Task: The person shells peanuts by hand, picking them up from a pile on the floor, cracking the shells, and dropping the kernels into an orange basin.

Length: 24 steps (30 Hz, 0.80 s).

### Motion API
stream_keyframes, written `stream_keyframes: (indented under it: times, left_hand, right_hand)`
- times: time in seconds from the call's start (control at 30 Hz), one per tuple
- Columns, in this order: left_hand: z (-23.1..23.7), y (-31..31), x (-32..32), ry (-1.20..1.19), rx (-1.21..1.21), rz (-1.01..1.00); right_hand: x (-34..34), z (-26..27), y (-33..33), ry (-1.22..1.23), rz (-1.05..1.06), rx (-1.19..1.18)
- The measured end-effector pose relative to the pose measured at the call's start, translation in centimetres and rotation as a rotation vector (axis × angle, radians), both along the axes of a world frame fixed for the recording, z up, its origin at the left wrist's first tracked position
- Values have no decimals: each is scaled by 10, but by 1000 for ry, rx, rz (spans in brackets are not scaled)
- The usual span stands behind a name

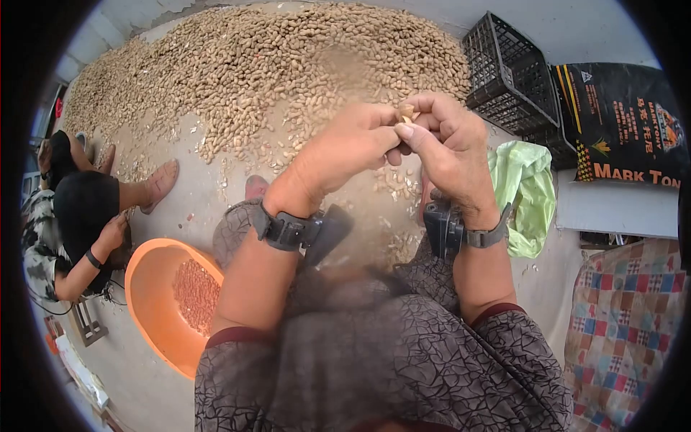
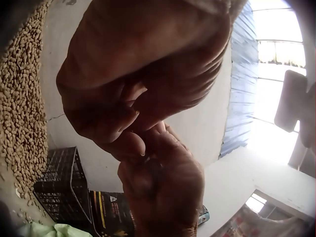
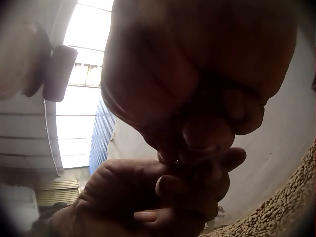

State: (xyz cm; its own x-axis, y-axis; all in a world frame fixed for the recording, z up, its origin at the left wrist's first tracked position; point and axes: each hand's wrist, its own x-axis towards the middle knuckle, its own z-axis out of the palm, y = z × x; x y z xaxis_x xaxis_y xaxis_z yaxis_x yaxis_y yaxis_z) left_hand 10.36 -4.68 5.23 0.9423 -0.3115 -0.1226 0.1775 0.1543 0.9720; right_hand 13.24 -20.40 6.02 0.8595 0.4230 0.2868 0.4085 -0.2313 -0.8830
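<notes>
In the head view both hands meet in front of the chest at a peanut shell (image 1: pixel 407 111). The right hand (image 1: pixel 450 147) pinches the shell between thumb and curled fingers. Fingertips of the left hand (image 1: pixel 353 144) touch it from the other side, curled round its edge. Both wrist views show the left hand (image 2: pixel 148 59) and the right hand (image 3: pixel 197 64) dark and close together, with the shell mostly hidden by fingers.
A large heap of unshelled peanuts (image 1: pixel 273 65) covers the floor ahead. An orange basin (image 1: pixel 155 288) with red kernels (image 1: pixel 196 291) stands left. Black crates (image 1: pixel 504 72), a green bag (image 1: pixel 522 187) and a black sack (image 1: pixel 622 122) are right. Another person (image 1: pixel 79 209) sits far left.
</notes>
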Motion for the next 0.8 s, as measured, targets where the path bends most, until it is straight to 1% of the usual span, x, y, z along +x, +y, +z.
stream_keyframes:
  times: [0.03, 0.1, 0.23, 0.27, 0.33, 0.4, 0.47, 0.5, 0.6, 0.63, 0.67, 0.73, 0.8]
  left_hand:
    - [-1, 0, 0, 1, -1, -1]
    - [-2, -1, 1, 25, 51, 36]
    - [-9, 3, 2, 41, 80, 3]
    - [-9, 2, 3, 41, 68, 10]
    - [-7, 1, 2, 40, 56, 17]
    - [-5, 0, 2, 76, -51, 24]
    - [-9, 0, 3, 64, -63, 17]
    - [-12, 0, 4, 55, -75, 10]
    - [-19, -2, 6, 44, -82, 34]
    - [-19, -1, 7, 47, -83, 33]
    - [-18, 1, 7, 48, -69, -6]
    - [-12, 2, 5, 50, -56, -47]
    - [-2, 0, 0, 128, -3, 57]
  right_hand:
    - [0, 0, 0, -52, -18, 11]
    - [0, -1, -1, -44, -19, 23]
    - [0, -5, -1, -141, 8, -42]
    - [0, -4, -1, -185, 11, -68]
    - [-2, 0, 1, -154, 16, -56]
    - [-3, 1, 1, -125, 21, -44]
    - [-2, -2, 2, -216, 27, -56]
    - [-2, -2, 3, -214, 28, -56]
    - [-2, -3, 4, -268, -5, -77]
    - [-2, -3, 4, -318, -31, -116]
    - [-2, -3, 4, -369, -56, -155]
    - [0, -6, 3, -360, -86, -130]
    - [1, -5, 2, -353, -116, -107]
